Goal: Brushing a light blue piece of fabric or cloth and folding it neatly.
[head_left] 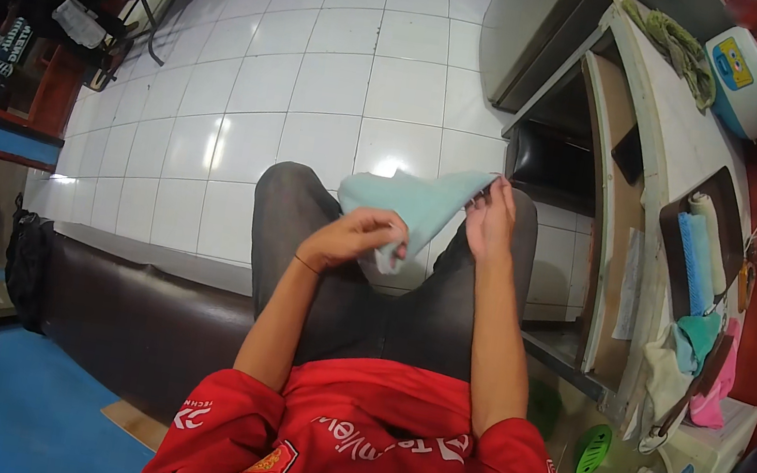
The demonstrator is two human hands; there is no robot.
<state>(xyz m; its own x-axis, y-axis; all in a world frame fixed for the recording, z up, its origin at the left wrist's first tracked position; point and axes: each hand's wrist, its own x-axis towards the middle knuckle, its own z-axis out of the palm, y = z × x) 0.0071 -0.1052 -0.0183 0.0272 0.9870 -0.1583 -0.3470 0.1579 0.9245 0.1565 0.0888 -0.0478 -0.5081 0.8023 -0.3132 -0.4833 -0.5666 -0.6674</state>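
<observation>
pale blue cloth [428, 201] looks soft, light, best held by its edges, which left hand [357, 237] and right hand [495, 223] pinch.

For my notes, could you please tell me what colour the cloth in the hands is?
The cloth is pale blue-green, as the head view shows.

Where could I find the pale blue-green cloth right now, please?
In the head view, the cloth is near the centre, spanning from the left hand to the right hand, with white floor tiles beyond it.
</observation>
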